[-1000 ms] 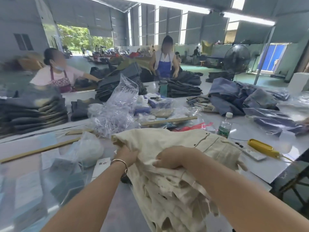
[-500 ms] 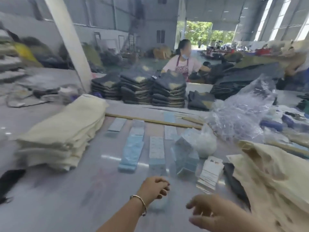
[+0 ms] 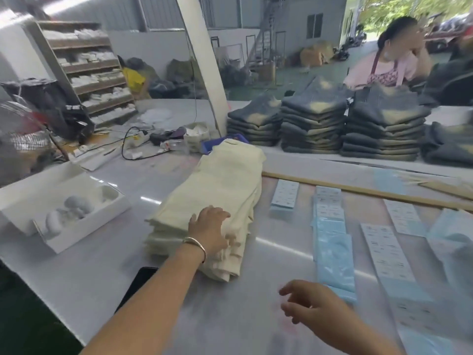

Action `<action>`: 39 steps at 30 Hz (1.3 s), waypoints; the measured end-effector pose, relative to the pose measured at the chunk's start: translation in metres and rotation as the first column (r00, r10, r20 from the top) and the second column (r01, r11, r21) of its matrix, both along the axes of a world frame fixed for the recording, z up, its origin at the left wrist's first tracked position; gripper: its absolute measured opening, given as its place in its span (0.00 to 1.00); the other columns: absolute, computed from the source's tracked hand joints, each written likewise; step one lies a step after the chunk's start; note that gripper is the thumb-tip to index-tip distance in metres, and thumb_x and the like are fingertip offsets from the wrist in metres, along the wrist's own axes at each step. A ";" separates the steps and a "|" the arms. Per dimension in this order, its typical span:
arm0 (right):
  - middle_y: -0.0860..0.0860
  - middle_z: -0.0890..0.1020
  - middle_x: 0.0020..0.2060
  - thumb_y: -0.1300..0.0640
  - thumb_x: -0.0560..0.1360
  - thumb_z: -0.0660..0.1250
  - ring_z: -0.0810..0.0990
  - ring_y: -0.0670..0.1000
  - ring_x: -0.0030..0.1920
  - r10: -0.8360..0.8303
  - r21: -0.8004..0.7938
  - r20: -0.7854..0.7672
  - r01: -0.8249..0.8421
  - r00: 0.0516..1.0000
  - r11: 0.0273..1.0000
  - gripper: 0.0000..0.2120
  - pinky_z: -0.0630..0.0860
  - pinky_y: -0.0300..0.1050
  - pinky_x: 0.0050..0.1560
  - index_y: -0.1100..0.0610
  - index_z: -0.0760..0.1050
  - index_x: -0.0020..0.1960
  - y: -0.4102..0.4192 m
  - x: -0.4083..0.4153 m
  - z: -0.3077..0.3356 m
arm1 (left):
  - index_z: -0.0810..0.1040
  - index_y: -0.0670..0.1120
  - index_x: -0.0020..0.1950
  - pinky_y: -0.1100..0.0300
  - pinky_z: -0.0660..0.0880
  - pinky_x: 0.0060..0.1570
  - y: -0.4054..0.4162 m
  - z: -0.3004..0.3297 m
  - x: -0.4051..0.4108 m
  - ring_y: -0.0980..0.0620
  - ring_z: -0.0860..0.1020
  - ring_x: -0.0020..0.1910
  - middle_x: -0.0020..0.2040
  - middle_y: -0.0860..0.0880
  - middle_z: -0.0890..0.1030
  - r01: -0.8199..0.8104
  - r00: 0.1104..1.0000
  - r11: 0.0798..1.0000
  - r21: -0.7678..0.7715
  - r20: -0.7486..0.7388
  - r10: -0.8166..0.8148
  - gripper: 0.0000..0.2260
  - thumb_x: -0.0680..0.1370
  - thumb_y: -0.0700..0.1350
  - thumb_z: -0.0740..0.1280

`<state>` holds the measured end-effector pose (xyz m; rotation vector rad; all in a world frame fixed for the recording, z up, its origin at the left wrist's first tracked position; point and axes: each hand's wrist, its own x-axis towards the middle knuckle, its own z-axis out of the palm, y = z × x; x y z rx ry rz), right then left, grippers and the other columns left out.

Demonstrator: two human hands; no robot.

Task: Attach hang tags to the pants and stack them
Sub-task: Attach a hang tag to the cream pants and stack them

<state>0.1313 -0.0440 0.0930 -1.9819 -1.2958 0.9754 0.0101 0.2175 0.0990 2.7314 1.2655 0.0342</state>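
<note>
I had my left hand (image 3: 208, 230) down on the near end of the stack of folded cream pants (image 3: 217, 201), palm flat, fingers fairly straight and spread over the top pair, gripping nothing that I could make out. The stack sat on the white work table (image 3: 84, 275) straight ahead of me and a little left of centre, its long axis running away from me and slightly to the right, near end by my wrist and far end close to a blue bin (image 3: 222, 142). My right hand (image 3: 311, 304) hung over bare tabletop, just off the stack's near right corner and apart from it, fingers loosely spread and a little curled, holding nothing. So the left was the hand actually on the stack, and the right had a short way to go up and left to reach it. The sheets of printed tags (image 3: 387, 252) and the light-blue packets (image 3: 334, 252) lay in rows to the right of the stack, nearer my right hand than my left. I judged the top pair wanted squaring or lifting along that long axis, left hand steadying while the right came in from the side. A dark phone (image 3: 139, 283) lay beside my left forearm near the table's edge, and an open white box (image 3: 64, 211) stood to the left.
</note>
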 end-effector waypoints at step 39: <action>0.54 0.83 0.37 0.72 0.49 0.66 0.82 0.52 0.40 -0.076 0.041 -0.796 0.178 0.600 0.983 0.21 0.77 0.43 0.41 0.55 0.84 0.38 -0.089 0.008 -0.002 | 0.83 0.37 0.53 0.52 0.81 0.44 -0.117 -0.056 0.007 0.41 0.84 0.47 0.49 0.38 0.84 0.478 0.378 0.010 -0.878 0.216 0.900 0.17 0.77 0.49 0.63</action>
